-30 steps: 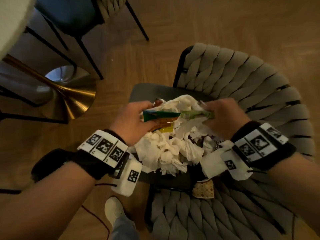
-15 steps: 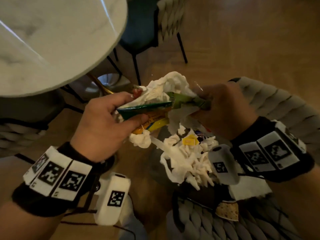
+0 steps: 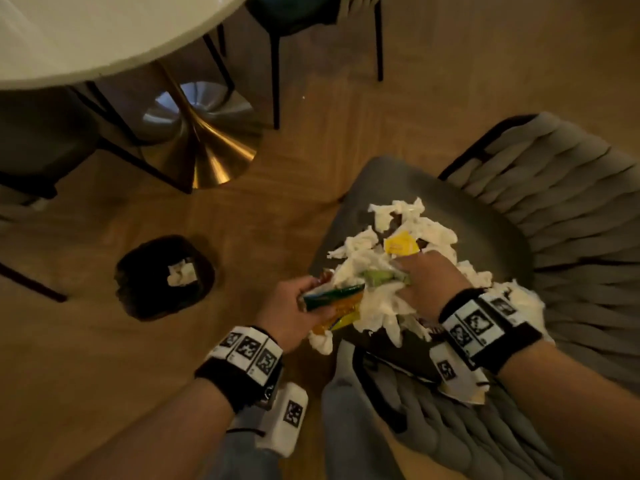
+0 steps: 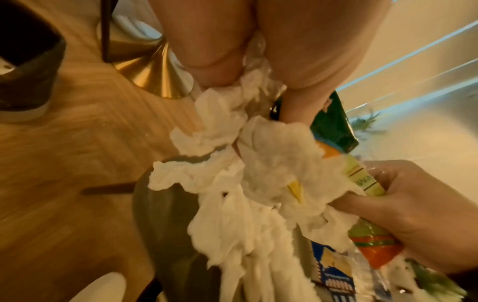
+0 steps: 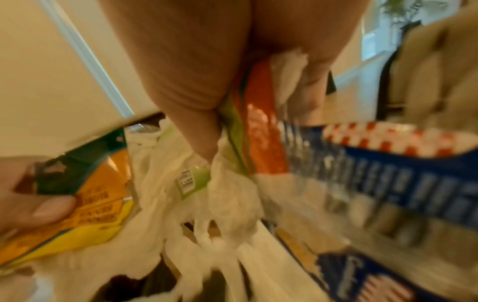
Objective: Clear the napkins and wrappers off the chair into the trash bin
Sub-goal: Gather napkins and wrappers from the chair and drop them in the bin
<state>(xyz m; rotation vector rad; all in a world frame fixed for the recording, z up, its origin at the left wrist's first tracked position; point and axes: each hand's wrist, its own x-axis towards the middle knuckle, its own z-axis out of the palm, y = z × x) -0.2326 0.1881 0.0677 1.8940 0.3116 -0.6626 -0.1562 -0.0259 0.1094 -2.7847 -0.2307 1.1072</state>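
Observation:
A bundle of white napkins (image 3: 377, 306) hangs over the front left edge of the grey chair seat (image 3: 485, 230), held from both sides. My left hand (image 3: 298, 306) grips its left end together with a green and orange wrapper (image 3: 332, 296). My right hand (image 3: 429, 282) grips the right end with a light green wrapper. More napkins (image 3: 408, 220) and a yellow wrapper (image 3: 401, 244) lie on the seat behind. The dark trash bin (image 3: 138, 299) stands on the floor to the left, with one crumpled napkin (image 3: 181, 271) inside. In the wrist views the napkins (image 4: 258, 173) trail down, and the left thumb (image 5: 38, 206) presses the orange wrapper (image 5: 98, 194).
A round white table (image 3: 86, 36) on a gold flared base (image 3: 207, 157) stands at the far left, with dark chair legs (image 3: 275, 81) around it. Wooden floor (image 3: 259, 237) separates bin and chair. A blue printed wrapper (image 5: 388, 183) lies under my right hand.
Both hands have lifted a bundle of napkins and wrappers off the pile and carried it to the seat's left edge. The view has swung left, and the bin now shows.

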